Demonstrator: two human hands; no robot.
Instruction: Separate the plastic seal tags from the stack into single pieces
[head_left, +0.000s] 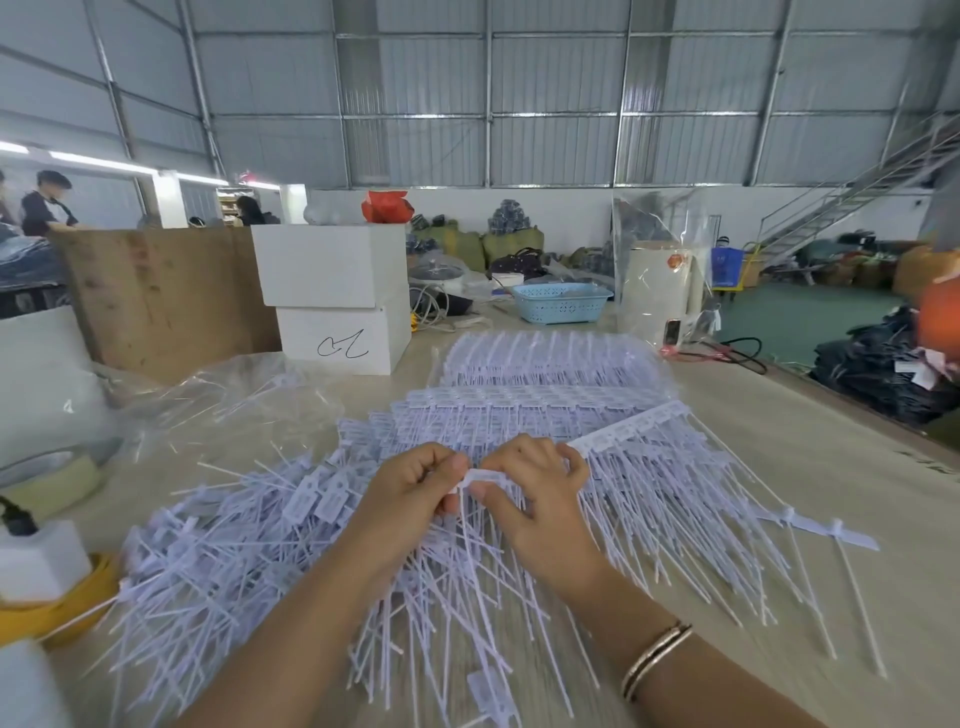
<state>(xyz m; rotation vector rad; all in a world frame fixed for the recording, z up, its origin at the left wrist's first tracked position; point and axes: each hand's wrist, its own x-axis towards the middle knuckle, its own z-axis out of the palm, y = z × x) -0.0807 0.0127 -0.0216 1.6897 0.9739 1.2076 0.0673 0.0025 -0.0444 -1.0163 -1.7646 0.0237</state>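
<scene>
My left hand and right hand pinch adjoining tags of one joined strip of seal tags, held above the table. Loose single tags are heaped at left; the stack of joined strips lies beyond my hands. Behind stand two white boxes, the lower with an unreadable scrawl, and a blue basket. A bangle circles my right wrist.

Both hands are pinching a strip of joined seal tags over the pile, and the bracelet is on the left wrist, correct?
Not quite. The head view shows the bracelet on the right wrist, not the left. The rest stands: the left hand and right hand both pinch the strip of joined seal tags above the pile of loose tags.
</scene>
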